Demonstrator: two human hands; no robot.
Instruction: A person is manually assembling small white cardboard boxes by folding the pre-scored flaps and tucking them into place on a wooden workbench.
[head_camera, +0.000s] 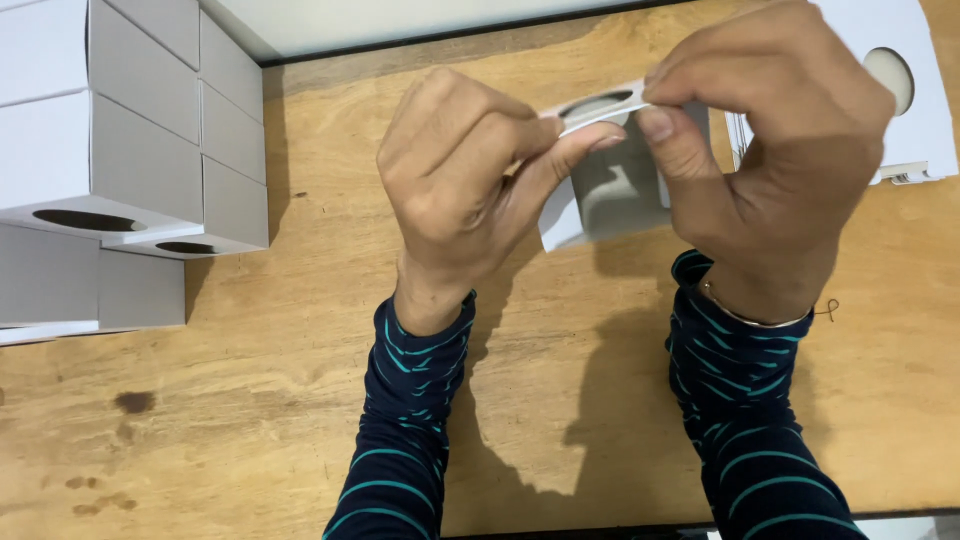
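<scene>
A small white cardboard box (610, 190), partly folded, hangs above the wooden table (300, 400) between both hands. My left hand (460, 180) pinches its left side, thumb and fingers closed on the card. My right hand (780, 150) grips the top flap, which has an oval cut-out, thumb pressed under its edge. Both hands cover much of the box. Dark sleeves with teal stripes reach to both wrists, and a thin bracelet sits on the right wrist.
Several finished white boxes (110, 150) with oval holes are stacked at the left edge. A pile of flat white box blanks (920, 110) with a round hole lies at the top right. A dark stain (133, 402) marks the table at lower left.
</scene>
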